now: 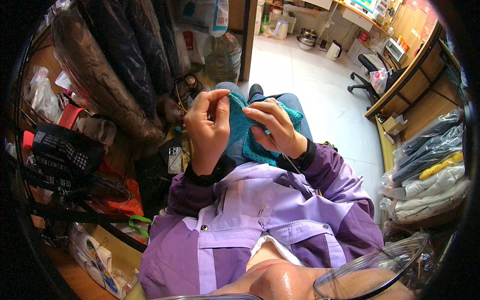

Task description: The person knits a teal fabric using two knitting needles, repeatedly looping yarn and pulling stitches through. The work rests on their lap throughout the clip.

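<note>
A teal knitted piece (pixel 240 116) lies over my knees, in blue jeans, and rises between my hands. My left hand (pixel 212 125) pinches its upper left edge between thumb and forefinger. My right hand (pixel 273 123) is closed around another part of the fabric and a thin metal needle (pixel 283 153), which sticks out below the palm toward my right sleeve. The needle's other end is hidden by the hand and fabric. More of the knitted piece hangs below and to the right of my right hand.
To the left are plastic-covered garments (pixel 131 56), a black printed bag (pixel 65 150) and a phone (pixel 174 159) on a ledge. A large plastic bottle (pixel 223 56) stands ahead. An office chair (pixel 375 77) and plastic-wrapped clothes (pixel 427 172) are to the right.
</note>
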Motion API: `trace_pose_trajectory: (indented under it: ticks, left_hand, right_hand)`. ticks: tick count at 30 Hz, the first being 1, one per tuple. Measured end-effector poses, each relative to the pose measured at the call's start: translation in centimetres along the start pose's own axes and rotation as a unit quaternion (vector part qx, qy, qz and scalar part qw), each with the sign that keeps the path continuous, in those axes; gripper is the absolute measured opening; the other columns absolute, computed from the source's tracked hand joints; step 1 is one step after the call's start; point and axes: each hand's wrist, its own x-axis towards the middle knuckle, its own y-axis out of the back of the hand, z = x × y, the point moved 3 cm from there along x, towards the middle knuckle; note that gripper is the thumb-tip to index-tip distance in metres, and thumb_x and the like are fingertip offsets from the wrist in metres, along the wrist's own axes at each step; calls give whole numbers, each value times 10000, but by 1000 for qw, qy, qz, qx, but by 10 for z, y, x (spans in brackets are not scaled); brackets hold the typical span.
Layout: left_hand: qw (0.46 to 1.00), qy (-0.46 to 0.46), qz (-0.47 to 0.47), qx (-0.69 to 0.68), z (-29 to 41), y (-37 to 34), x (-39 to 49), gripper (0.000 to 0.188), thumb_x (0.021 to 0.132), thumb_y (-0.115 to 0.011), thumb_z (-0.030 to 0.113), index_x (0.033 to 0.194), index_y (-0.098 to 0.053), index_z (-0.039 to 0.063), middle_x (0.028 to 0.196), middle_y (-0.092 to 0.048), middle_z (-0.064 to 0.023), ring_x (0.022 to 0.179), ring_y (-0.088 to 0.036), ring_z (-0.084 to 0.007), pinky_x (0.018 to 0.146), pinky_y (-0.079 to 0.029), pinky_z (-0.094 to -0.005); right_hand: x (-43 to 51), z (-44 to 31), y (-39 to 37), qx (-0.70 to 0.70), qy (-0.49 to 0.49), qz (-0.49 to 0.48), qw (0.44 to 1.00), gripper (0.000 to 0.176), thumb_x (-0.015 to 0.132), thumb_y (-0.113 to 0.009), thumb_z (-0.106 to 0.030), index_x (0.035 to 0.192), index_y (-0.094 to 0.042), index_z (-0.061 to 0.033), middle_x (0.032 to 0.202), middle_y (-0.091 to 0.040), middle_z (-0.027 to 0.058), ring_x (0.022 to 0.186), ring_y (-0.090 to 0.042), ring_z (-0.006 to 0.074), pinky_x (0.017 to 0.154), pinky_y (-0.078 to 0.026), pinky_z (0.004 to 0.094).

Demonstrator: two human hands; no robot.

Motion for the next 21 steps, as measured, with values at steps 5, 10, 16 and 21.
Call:
trace_pose_trajectory:
  ticks: [5, 10, 16, 21]
  left_hand:
    - [995, 73, -44, -52, -5, 7, 3, 130, 986, -620, 96, 1007, -698, -5, 872, -680, -42, 766, -610, -89, 678, -480, -239]
    - [966, 168, -93, -176, -11, 4, 1, 157, 994, -604, 101, 1039, -707, -8, 919, -694, -35, 812, -611, -84, 733, -475, -224]
    - [963, 179, -97, -176, -8, -2, -4, 144, 970, -646, 73, 1054, -731, -7, 906, -719, -43, 792, -629, -76, 723, -487, -208]
    - [984, 120, -67, -113, -2, -1, -5, 158, 959, -681, 93, 1059, -740, -13, 871, -727, -42, 744, -635, -70, 675, -501, -220]
  right_hand:
    - [2, 3, 7, 160, -106, -16, 981, 301, 994, -555, -60, 1276, -622, 22, 1162, -649, 190, 972, -663, 272, 825, -534, 321]
    - [-4, 10, 4, 381, -280, 0, 881, 304, 1034, -501, -148, 1229, -667, 15, 1201, -648, 115, 1164, -564, 181, 1021, -413, 323]
    - [3, 8, 0, 406, -326, 31, 853, 332, 1005, -536, -145, 1295, -621, -8, 1167, -613, 76, 1081, -567, 161, 983, -423, 290]
    - [17, 1, 5, 184, -178, -39, 966, 425, 935, -570, -63, 1358, -575, -16, 1094, -558, 119, 973, -575, 216, 865, -475, 319]
